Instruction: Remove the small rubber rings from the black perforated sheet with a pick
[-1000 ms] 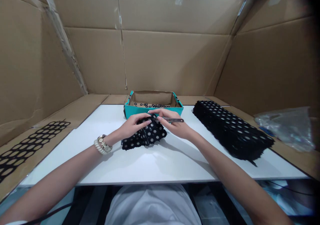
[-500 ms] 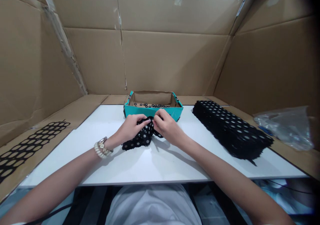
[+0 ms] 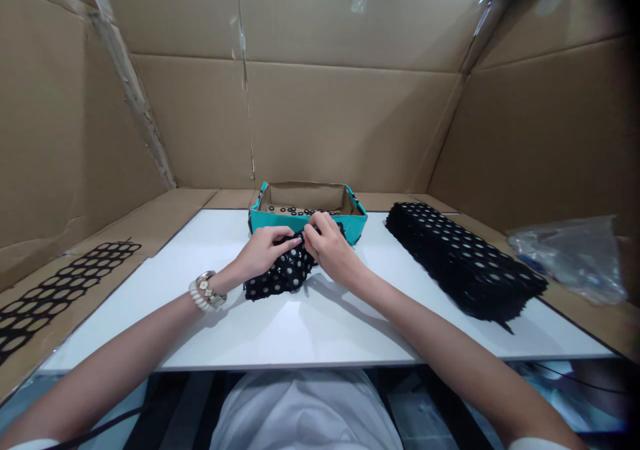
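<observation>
Between my hands is a piece of black fabric with light dots (image 3: 289, 273), bunched up above the white table and partly resting on it. My left hand (image 3: 265, 253) pinches its upper edge between thumb and fingers. Close beside it, my right hand (image 3: 327, 245) is closed on the same edge, and a corner of the fabric shows behind that hand. Just beyond stands a teal box (image 3: 280, 222) with several small black rings (image 3: 300, 212) inside. The fingertips of my right hand are partly hidden.
A thick stack of black dotted fabric (image 3: 465, 257) lies on the right of the white table (image 3: 210, 343). Past it is a clear plastic bag (image 3: 575, 257). At left, a black net of rings (image 3: 65, 287) lies on cardboard. Cardboard walls (image 3: 350, 117) enclose the table.
My right hand has shifted slightly up and left, closer to my left hand. The fabric is spread a little more, with a corner now showing behind my right hand.
</observation>
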A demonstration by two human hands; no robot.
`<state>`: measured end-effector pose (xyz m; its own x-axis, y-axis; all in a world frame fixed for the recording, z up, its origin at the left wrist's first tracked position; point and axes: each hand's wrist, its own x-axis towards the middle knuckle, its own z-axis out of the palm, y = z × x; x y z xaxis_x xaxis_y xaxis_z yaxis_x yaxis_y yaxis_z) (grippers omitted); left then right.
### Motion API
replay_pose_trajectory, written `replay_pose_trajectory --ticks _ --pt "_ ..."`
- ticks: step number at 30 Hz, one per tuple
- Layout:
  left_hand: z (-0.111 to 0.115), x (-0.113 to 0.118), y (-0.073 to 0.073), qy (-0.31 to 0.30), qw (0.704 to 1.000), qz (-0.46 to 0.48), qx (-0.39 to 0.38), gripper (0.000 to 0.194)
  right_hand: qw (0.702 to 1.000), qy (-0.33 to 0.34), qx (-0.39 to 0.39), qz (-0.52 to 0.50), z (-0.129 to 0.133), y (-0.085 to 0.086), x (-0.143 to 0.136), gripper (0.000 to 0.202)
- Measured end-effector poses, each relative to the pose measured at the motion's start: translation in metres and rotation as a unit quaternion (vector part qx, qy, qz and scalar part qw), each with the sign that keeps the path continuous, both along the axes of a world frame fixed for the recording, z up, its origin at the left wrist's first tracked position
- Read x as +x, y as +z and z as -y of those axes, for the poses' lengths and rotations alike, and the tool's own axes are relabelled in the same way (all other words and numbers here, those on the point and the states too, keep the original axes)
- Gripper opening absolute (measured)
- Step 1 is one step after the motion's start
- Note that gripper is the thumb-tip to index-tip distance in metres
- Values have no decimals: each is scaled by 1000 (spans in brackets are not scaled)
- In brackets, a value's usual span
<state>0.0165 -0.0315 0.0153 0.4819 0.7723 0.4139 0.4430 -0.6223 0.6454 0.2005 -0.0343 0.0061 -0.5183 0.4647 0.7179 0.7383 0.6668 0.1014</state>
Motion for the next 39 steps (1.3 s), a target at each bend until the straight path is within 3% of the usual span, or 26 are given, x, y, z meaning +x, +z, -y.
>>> replay_pose_trajectory --ticks 5,11,14,22,30,34,39 --pt "-7 -6 -2 8 1000 -21 14 39 992 102 -66 -47 -8 -1 18 25" --pt "-11 -8 -4 -4 999 -27 19 34 958 115 -233 -121 0 3 27 45" --pt "-10 -9 -3 -3 999 -26 19 33 943 135 -279 -122 3 7 29 48" --pt "-8 -8 -2 5 999 -36 26 36 970 79 -218 -74 7 0 25 46" --pt "-8 -10 -6 -1 995 -103 -9 44 994 50 -99 -9 10 -4 24 39" --pt "-13 -10 -9 -25 995 -79 -63 46 994 56 -92 -11 13 -1 24 39" --pt "-15 -11 -10 -31 995 -69 -64 46 992 74 -104 -5 16 1 25 40"
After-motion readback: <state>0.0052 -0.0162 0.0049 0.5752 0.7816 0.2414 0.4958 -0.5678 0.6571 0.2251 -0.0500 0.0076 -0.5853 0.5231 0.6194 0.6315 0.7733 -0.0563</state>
